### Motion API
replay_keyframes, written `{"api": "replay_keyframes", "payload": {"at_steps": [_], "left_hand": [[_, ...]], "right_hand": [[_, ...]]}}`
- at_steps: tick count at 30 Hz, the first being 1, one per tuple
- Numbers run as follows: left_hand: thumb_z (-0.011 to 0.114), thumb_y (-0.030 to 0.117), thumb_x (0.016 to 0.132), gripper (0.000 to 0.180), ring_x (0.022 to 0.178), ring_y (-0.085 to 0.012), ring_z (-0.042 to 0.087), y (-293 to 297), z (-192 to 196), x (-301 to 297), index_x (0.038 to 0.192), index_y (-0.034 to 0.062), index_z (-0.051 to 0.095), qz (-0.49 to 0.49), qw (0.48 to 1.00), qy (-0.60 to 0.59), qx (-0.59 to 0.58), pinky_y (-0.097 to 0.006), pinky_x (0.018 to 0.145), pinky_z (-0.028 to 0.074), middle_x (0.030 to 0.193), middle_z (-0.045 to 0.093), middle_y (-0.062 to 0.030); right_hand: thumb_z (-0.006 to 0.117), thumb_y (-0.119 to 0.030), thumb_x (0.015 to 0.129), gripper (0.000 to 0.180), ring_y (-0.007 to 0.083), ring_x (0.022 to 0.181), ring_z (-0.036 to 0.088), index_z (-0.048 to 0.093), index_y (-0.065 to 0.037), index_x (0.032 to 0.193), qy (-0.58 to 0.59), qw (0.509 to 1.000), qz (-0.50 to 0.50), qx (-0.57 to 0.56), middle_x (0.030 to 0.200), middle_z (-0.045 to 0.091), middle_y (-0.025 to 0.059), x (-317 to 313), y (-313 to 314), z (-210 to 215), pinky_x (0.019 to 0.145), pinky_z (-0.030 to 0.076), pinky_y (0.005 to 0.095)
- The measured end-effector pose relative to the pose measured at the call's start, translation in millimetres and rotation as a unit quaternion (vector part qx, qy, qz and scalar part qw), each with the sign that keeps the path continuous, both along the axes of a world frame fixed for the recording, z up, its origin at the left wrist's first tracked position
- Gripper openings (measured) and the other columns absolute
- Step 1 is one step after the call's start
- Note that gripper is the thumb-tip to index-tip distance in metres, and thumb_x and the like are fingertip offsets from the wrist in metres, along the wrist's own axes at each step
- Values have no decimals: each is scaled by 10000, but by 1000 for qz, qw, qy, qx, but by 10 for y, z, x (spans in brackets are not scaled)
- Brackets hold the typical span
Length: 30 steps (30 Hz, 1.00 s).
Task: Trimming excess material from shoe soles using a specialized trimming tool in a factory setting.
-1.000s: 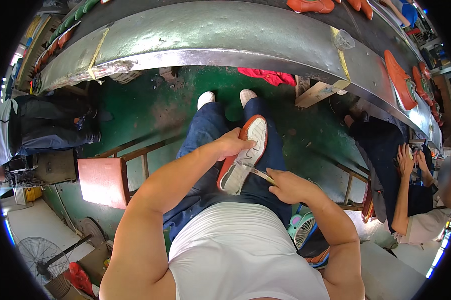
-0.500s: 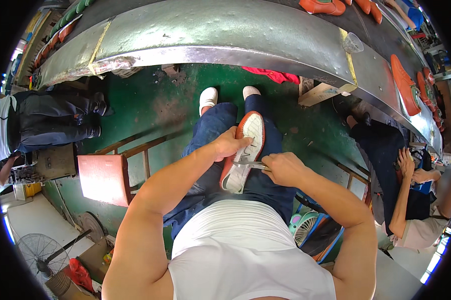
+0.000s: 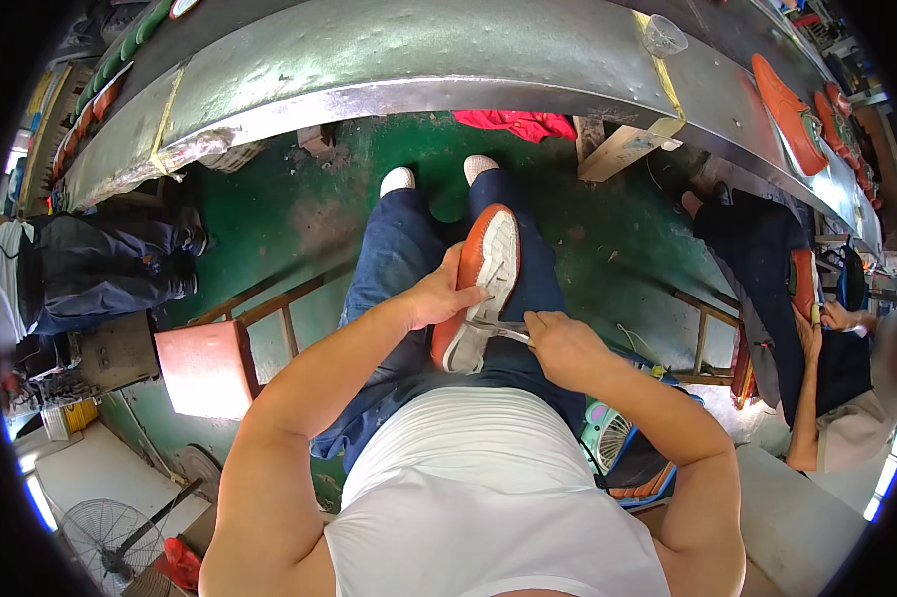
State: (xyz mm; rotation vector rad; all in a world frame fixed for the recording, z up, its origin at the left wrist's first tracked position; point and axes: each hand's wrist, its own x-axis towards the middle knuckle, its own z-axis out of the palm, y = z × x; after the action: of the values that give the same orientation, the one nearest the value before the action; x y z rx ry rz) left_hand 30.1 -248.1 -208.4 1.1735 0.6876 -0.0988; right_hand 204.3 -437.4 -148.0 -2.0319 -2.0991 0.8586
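Shoe, orange upper, white sole up, on lap: light, flexible; left hand clamps its side, right hand closed on scissors.

Place: a shoe-making workshop, it appeared.
Line: a long curved metal conveyor ran well beyond the fingers, carrying orange shoes.
Floor: worn green concrete lay below the fingers.
Seating: a co-worker sat off to the right.
Fans: a floor fan stood low left.
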Motion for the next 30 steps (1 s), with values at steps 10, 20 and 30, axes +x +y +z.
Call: {"api": "replay_keyframes", "payload": {"at_steps": [10, 20, 30], "left_hand": [[678, 126, 936, 830, 1310, -258, 493, -149, -172, -101, 1563, 77, 136, 53, 998, 8, 27, -380, 1120, 392, 1422, 486, -165], [614, 94, 987, 1030, 1417, -191, 342, -386, -79, -410, 1580, 222, -218, 62, 994, -7, -86, -335, 1169, 292, 1609, 277, -115], [647, 273, 949, 1033, 1516, -321, 195, -600, -153, -459, 1590, 92, -143, -10, 973, 71, 218, -363, 1210, 234, 1653, 58, -202]], "right_hand": [[615, -134, 879, 284, 318, 860, 687, 618, 69, 1078, -14, 994, 32, -102, 944, 672, 218, -323, -96, 125, 716, 552, 409], [622, -134, 864, 184, 355, 849, 706, 619, 21, 963, -4, 995, -47, -84, 905, 686, 221, -441, -322, 63, 720, 572, 439], [588, -106, 875, 162, 362, 877, 698, 619, 12, 980, 1, 988, 29, -151, 918, 688, 209, -277, -250, 117, 731, 572, 448]]}}
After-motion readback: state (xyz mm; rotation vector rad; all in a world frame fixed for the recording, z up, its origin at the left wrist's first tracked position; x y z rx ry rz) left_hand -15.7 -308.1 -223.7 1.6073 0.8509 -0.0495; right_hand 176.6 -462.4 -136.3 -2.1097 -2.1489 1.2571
